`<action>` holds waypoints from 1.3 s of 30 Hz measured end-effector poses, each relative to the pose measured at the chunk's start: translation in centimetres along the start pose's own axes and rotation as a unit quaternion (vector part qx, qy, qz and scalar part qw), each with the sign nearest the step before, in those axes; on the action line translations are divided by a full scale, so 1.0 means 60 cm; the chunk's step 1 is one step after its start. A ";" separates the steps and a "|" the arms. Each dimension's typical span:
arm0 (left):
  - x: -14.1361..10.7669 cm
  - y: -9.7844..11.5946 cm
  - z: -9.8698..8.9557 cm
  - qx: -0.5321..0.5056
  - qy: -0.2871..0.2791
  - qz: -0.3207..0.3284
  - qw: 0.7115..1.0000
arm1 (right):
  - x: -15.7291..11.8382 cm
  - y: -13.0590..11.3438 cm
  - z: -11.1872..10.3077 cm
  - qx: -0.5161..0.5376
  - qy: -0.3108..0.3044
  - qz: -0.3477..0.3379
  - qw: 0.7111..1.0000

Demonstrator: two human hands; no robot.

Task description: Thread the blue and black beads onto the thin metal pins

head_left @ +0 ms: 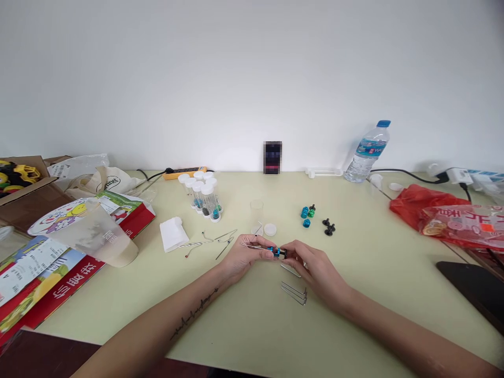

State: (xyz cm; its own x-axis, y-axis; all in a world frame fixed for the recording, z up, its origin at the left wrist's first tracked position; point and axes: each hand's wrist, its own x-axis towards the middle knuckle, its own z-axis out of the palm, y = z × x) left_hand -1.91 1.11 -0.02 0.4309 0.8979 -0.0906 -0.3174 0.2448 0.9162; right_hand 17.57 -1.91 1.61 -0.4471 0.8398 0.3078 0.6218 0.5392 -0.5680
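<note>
One blue-and-black piece (279, 252), its long axis roughly nine-to-three o'clock, we pinch at both ends: left hand (246, 255) at nine, right hand (318, 264) at three, neither nearer.

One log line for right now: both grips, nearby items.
left grip: holding blue-and-black piece | right grip: on same piece | nearby: bent metal rods, white cap
</note>
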 end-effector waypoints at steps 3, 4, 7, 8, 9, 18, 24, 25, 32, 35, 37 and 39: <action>0.000 -0.001 0.000 -0.004 -0.009 0.004 1.000 | 0.000 0.001 0.000 -0.018 -0.022 0.005 1.000; 0.000 -0.001 0.000 -0.004 -0.010 0.003 1.000 | 0.000 0.001 -0.001 -0.020 -0.025 0.004 0.999; 0.000 -0.001 0.000 0.002 -0.003 0.004 1.000 | 0.000 0.001 -0.001 0.005 -0.008 0.003 1.000; 0.001 -0.001 0.000 0.004 0.002 0.004 1.000 | 0.000 0.001 0.000 0.017 -0.001 0.007 1.000; 0.001 -0.001 0.000 0.007 0.005 0.003 1.000 | 0.000 0.001 0.000 0.024 0.001 0.012 1.000; 0.000 -0.002 0.000 0.009 0.005 0.006 1.000 | 0.002 0.002 0.000 0.023 0.015 -0.004 1.000; 0.000 -0.001 0.001 -0.003 -0.010 0.004 1.000 | 0.001 0.003 0.000 0.004 -0.008 -0.002 1.000; 0.000 -0.001 0.001 -0.001 -0.004 0.003 1.000 | 0.000 0.002 0.001 0.007 0.001 -0.008 1.000; 0.000 0.000 0.002 -0.002 -0.010 0.004 1.000 | -0.001 -0.001 0.000 0.014 -0.004 0.002 1.000; -0.003 0.002 0.005 0.005 -0.015 -0.001 1.000 | -0.001 0.000 -0.001 0.009 -0.013 0.004 1.000; -0.004 0.002 0.006 0.013 -0.016 -0.004 1.000 | -0.001 0.001 -0.001 0.006 -0.014 0.007 1.000; -0.004 0.002 0.006 0.018 -0.016 -0.004 1.000 | 0.000 0.001 -0.001 0.001 -0.015 0.013 1.000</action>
State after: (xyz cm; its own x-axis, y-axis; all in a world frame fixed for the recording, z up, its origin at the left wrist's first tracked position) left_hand -1.74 0.77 0.27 0.4600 0.8838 -0.0857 -0.2833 0.2376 0.9291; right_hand 17.66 -1.87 1.59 -0.4506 0.8510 0.2697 0.6315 0.5174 -0.5775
